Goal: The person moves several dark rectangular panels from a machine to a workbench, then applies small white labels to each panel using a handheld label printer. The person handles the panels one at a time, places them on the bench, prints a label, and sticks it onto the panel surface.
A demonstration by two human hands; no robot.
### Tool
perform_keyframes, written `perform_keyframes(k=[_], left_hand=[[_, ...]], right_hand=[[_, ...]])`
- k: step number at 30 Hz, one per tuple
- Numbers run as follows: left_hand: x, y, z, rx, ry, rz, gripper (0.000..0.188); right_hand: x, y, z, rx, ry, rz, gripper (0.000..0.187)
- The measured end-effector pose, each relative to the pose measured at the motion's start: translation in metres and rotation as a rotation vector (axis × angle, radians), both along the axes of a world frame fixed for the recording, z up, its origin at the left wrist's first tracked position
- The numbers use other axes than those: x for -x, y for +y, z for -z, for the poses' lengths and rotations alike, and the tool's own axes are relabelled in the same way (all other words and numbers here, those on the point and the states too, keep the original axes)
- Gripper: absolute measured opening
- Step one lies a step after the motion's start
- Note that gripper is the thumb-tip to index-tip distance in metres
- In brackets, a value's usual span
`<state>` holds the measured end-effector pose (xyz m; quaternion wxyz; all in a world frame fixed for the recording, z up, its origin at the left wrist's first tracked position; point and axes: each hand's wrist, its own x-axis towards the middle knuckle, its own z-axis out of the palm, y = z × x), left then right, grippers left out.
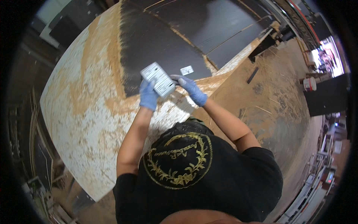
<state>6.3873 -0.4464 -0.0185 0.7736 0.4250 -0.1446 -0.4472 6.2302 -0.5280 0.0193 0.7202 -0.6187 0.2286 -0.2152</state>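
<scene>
Gripping a white block (158, 80) above the tabletop (95, 128), the left hand (148, 96) closes on its near-left side; the right hand (191, 90) curls at its right edge, contact unclear. The block's long axis runs far-left to near-right. Beyond: a label (187, 70) on a dark panel (156, 44); far right, a bucket (309, 84), contents indiscernible.

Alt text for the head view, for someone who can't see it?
A gloved left hand holds a white printed block above a sawdust-strewn white table, the gloved right hand at the block's edge. A small white label lies beyond, on a dark panel.
</scene>
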Motion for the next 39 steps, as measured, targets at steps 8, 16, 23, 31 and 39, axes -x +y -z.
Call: perform_keyframes(k=[8, 16, 23, 31, 39], left_hand=[[0.001, 0.006, -0.008, -0.024, -0.022, 0.039, 0.021], [-0.034, 0.01, -0.011, 0.032, -0.238, -0.068, 0.027], [-0.046, 0.019, -0.022, 0.053, -0.404, -0.185, 0.031], [-0.046, 0.033, -0.026, 0.085, -0.504, -0.231, 0.036], [-0.027, 0.04, -0.023, 0.088, -0.552, -0.137, 0.035]], right_hand=[[0.028, 0.03, 0.021, 0.081, 0.218, -0.028, 0.032], [0.053, 0.035, 0.051, 0.104, 0.28, -0.115, 0.027], [0.062, 0.033, 0.063, 0.118, 0.434, -0.175, 0.025], [0.068, 0.031, 0.071, 0.54, 0.772, -0.252, 0.034], [0.026, 0.026, 0.02, 0.426, 0.273, -0.063, 0.042]])
